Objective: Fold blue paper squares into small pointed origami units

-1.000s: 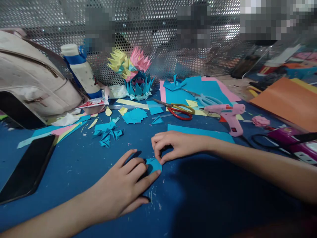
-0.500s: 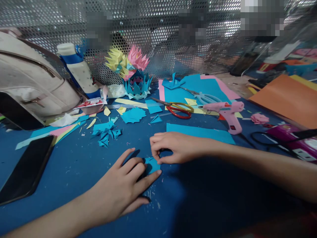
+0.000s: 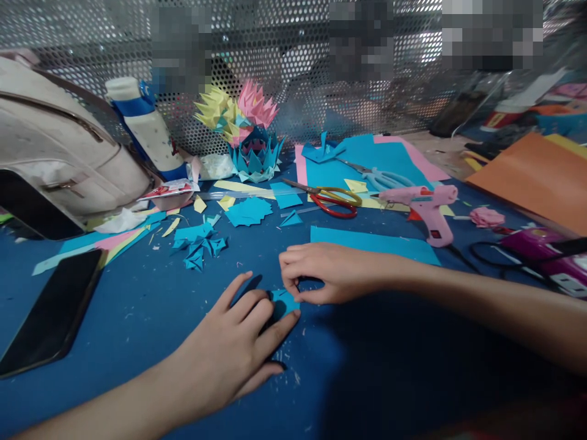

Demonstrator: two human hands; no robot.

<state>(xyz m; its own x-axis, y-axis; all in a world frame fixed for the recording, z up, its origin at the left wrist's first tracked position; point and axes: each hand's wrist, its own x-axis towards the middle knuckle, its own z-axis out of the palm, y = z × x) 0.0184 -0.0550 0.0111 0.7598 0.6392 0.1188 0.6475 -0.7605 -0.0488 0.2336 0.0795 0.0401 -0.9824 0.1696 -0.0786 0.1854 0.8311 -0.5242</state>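
Observation:
A small piece of blue paper (image 3: 285,302) lies on the table between my two hands, with its left part hidden under my fingers. My left hand (image 3: 243,339) rests over it from the left, fingers spread and index fingertip at the paper's lower right corner. At the paper's upper right edge, my right hand (image 3: 312,275) pinches with thumb and curled fingers. Behind my right wrist lies a larger blue paper strip (image 3: 371,243). Several folded blue paper pieces (image 3: 199,244) sit beyond my left hand.
A pink glue gun (image 3: 424,205), red-and-yellow-handled scissors (image 3: 337,201) and light-blue-handled scissors (image 3: 389,178) lie farther back. Paper flowers (image 3: 257,156) stand near the perforated metal screen (image 3: 302,110). To the left are a phone (image 3: 52,311), a bottle (image 3: 149,128) and a bag (image 3: 68,140).
Both hands keep nearly the same pose on the blue paper. The whole view has shifted slightly, and my left index fingertip sits a little nearer my right thumb.

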